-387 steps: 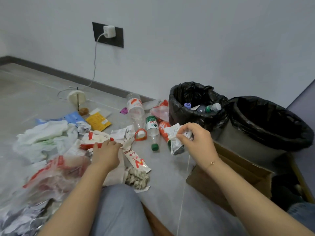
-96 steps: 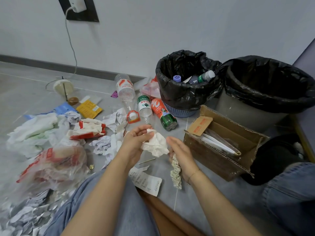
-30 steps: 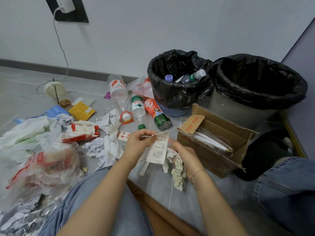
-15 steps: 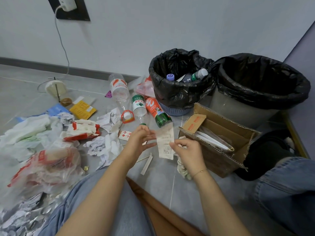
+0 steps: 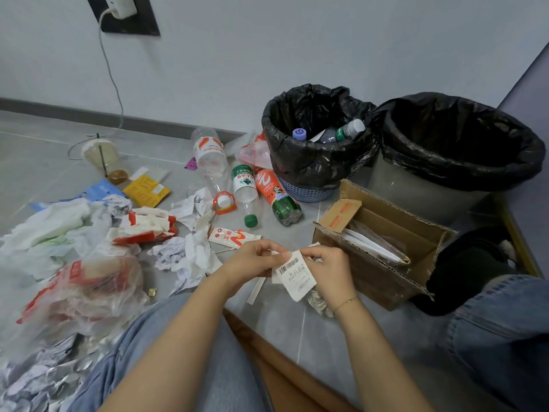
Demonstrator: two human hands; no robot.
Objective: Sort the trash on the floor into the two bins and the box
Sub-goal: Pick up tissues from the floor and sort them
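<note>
Receipt (image 5: 294,275) pinched by fingers of left hand (image 5: 252,260) and right hand (image 5: 326,267), probably sorted next into the near box (image 5: 383,281).

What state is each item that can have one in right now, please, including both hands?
left hand: pinching the receipt.
right hand: gripping the receipt.
receipt: held between both hands, barcode showing.
small bin: lined, bottles inside.
large bin: lined, contents hidden.
cardboard box: flaps open, white sheets and clear plastic inside.
green-capped bottle: lying down, capped.
orange-labelled bottle: lying down.
</note>
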